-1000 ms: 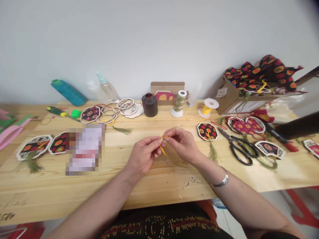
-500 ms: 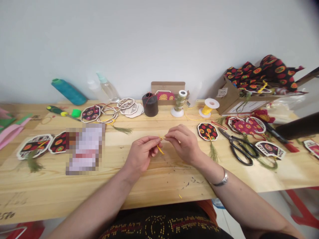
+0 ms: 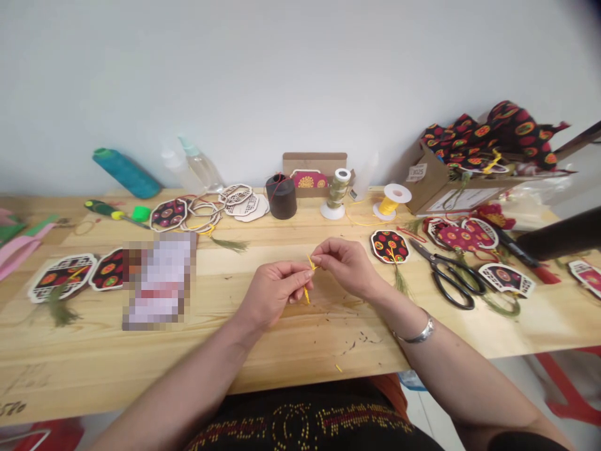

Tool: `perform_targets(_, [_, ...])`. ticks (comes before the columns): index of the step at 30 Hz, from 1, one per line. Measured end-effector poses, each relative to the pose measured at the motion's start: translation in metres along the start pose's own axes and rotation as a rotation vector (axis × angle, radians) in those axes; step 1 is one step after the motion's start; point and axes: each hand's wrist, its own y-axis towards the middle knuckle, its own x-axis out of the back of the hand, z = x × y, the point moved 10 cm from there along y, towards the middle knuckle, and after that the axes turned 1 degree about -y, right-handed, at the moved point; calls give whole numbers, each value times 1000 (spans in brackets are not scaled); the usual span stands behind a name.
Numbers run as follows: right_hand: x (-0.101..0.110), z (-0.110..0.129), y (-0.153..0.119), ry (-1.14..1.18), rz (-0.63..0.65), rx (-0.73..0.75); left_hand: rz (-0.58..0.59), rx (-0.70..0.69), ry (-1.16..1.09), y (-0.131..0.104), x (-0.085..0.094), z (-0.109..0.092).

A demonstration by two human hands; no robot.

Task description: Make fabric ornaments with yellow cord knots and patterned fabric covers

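Over the middle of the wooden table, my left hand [image 3: 277,289] pinches a short yellow cord [image 3: 307,295] between thumb and forefinger. Part of the cord hangs below the fingertips and a bit sticks up above them. Close beside it, my right hand [image 3: 345,266] is closed in a pinch on the same cord near its upper part. Fingers hide the place where the strands cross. Right of my right hand lies a dark patterned ornament [image 3: 390,247] with a pale rim and a green tassel. Black-handled scissors [image 3: 453,280] rest further right.
Along the wall stand a black thread cone [image 3: 282,197], a gold thread spool [image 3: 338,191] and a yellow cord spool [image 3: 392,200]. A cardboard box [image 3: 460,197] holding patterned cloth stands at the back right. Framed ornaments [image 3: 63,277] lie at left. Dark scraps [image 3: 359,343] lie near the front edge.
The yellow cord has turned more upright, with an end now showing above the fingertips. Both hands have shifted slightly, and my left hand has rolled over a little.
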Motion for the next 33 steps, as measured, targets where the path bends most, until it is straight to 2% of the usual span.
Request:
perform_targets(5, [0,-10,1,129,0,-104,18,1,-21,-1,-1,0])
perform_targets(8, [-1,-26,-1,301,-14,-239,-10,14,-98,0,1,0])
perform_targets(11, [-14,-37,-6,462,71,-368,-48,7,-162,2,6,-1])
perform_targets(15, [-27,-25,-8,481,212,-281,-50,6,-200,3,8,-1])
perform_targets(17, [-30,-22,-8,477,232,-250,-31,7,-186,2,6,-1])
perform_targets(22, [-25,-28,-7,517,139,-273,-13,12,-111,0,3,1])
perform_targets(28, [-11,-28,-5,417,13,-278,22,-29,7,0,3,3])
perform_targets(33, [-3,-25,-2,381,-27,-238,94,-84,-59,-2,-4,-2])
